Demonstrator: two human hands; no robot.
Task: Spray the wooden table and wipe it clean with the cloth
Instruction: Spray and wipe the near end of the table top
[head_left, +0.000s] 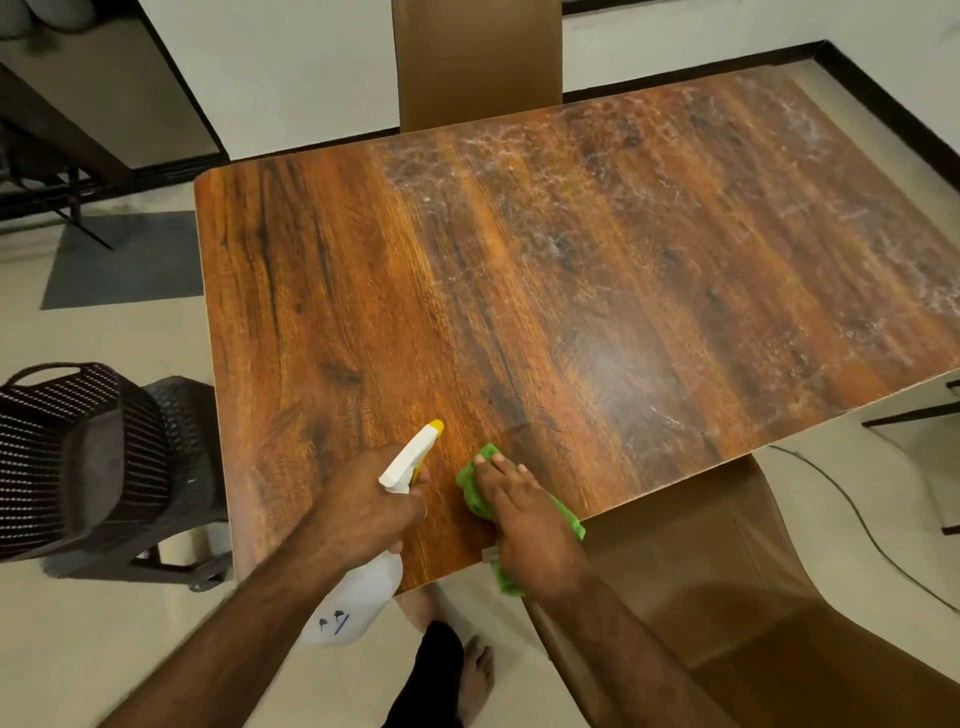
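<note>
Seemingly mid-wipe, the right hand presses straight, close-set fingers on the green cloth at the 6 o'clock edge of the wooden table, the left hand curls round the spray bottle beside it, and next the cloth likely must reach the whitish film toward 1 o'clock.

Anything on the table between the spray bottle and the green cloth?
Nothing: in the head view, only a narrow strip of bare wooden table separates the spray bottle from the green cloth.
</note>
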